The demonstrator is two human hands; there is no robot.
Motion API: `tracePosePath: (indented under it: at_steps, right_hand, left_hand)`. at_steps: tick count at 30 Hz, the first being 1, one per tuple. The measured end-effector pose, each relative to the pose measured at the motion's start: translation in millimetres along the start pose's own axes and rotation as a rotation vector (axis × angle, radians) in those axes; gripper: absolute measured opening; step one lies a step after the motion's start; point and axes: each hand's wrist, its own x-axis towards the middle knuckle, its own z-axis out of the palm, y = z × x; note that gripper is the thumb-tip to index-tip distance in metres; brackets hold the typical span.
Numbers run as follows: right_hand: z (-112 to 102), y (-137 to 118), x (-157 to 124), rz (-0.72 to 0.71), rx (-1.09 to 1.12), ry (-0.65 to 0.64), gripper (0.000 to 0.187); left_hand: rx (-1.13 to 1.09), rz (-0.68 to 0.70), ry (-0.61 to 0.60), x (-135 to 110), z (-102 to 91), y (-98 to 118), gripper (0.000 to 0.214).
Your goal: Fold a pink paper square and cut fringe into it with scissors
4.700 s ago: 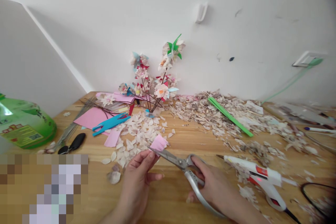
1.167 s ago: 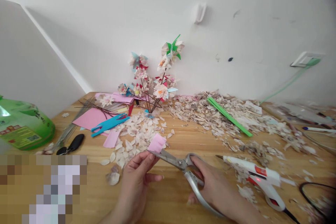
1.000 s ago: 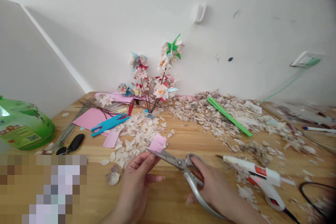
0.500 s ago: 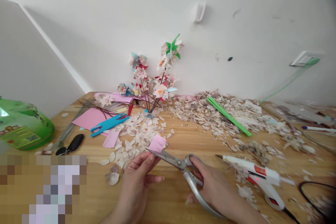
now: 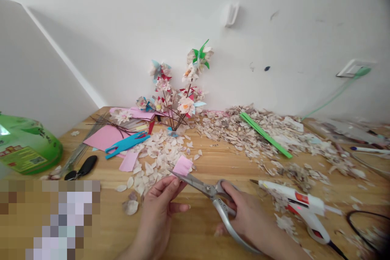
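Note:
A small piece of pink paper (image 5: pixel 183 165) with cuts along its lower edge is pinched between the thumb and fingers of my left hand (image 5: pixel 163 207). Silver scissors (image 5: pixel 224 207) are in my right hand (image 5: pixel 248 215), its fingers through the handles. The blades lie across the lower part of the paper, their tips beside my left thumb. Behind my hands is a scatter of pale dried petals (image 5: pixel 158 154). Branches with petal flowers (image 5: pixel 185 105) stand upright against the wall.
A white hot glue gun (image 5: pixel 301 203) lies to the right, its cable running off the front. Green strips (image 5: pixel 265 134) rest on a heap of dried petals (image 5: pixel 219 124). Blue strips (image 5: pixel 128 144), pink paper (image 5: pixel 103 138), a black key fob (image 5: pixel 87 166) and a green bottle (image 5: pixel 29 146) are on the left.
Almost nothing differs. The scissors and the paper keep the same place, with only a slight shift of my right-hand fingers on the handles.

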Motion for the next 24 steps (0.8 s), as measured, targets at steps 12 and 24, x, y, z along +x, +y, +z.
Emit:
tracePosePath:
  at_steps: [12,24]
  right_hand:
    - [-5.1,-5.9,1.3,0.029,-0.009,0.009,0.042]
    - [-6.1,-3.9,0.1,0.000,0.025,0.010,0.065]
  left_hand:
    - [0.040,-0.007,-0.005,0.4,-1.0,0.2,0.016]
    - [0.068,0.036,0.004,1.9,-4.0,-1.7,0.016]
